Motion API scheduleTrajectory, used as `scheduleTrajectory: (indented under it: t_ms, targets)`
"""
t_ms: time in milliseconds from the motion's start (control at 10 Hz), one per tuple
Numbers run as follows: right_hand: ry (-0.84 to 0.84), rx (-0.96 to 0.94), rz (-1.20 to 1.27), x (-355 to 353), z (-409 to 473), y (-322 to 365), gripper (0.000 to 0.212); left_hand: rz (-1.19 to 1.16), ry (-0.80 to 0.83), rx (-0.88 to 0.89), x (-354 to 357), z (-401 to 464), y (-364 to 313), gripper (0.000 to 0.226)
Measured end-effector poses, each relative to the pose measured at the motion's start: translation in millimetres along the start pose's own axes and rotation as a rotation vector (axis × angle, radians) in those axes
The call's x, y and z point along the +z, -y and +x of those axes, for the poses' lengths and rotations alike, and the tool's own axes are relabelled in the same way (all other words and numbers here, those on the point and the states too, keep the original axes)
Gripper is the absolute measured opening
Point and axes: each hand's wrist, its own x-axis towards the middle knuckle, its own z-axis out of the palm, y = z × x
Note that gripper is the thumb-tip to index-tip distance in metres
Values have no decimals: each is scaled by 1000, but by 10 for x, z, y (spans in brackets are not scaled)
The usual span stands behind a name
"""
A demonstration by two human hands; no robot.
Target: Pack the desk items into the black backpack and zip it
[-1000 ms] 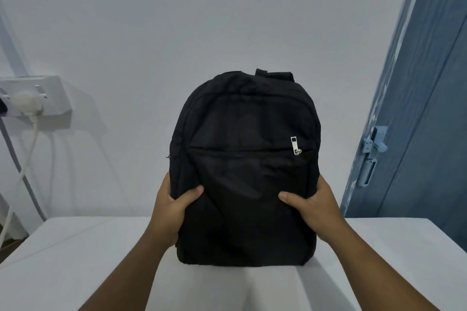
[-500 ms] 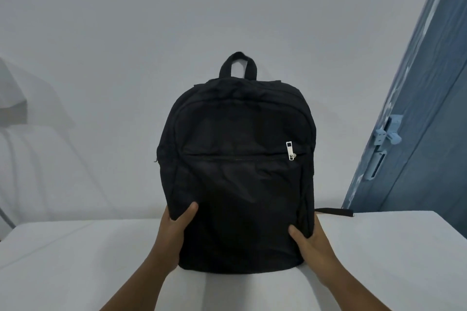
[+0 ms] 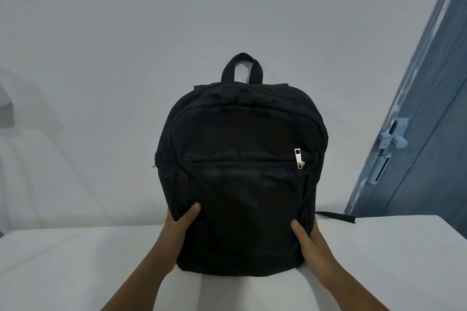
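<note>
Two hands: both are closed on the black backpack (image 3: 240, 184); nothing else is held.
Left hand (image 3: 177, 232): the lower left edge of the bag is gripped, the thumb laid across the front panel and the fingers hidden behind the side.
Right hand (image 3: 309, 237): the lower right edge is gripped in the same way, thumb on the front, fingers out of sight round the side.
Backpack position: the bag is held upright on its base on the white table (image 3: 379, 260), just in front of the wall (image 3: 126, 33), its front panel turned toward the camera.
Front pocket: its zip line is seen drawn across, with the silver zipper pull (image 3: 298, 158) parked at the right end.
Main compartment: the seam over the top appears closed, though its slider cannot be made out against the dark fabric.
Carry handle (image 3: 242, 65): it is stood up above the top of the bag, untouched.
Strap end (image 3: 336, 216): a loose black strap is trailed on the table behind the right side.
Desk items: none are visible on the table.
Surroundings: a blue door (image 3: 417, 146) with a pale latch (image 3: 393, 137) is seen at the right.
Progress: packing is judged finished or nearly so, since the bag looks filled out and no items are left in view.
Left to do: if the main zip is indeed shut, only the release of the bag is thought to be left.
</note>
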Motion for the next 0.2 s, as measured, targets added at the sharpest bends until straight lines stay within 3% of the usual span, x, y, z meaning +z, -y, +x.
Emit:
scheduleTrajectory:
  t_ms: [200]
  targets:
    - [-7, -8, -45, -48, -143, 59, 78, 51, -103, 26, -15, -205, -22, 102]
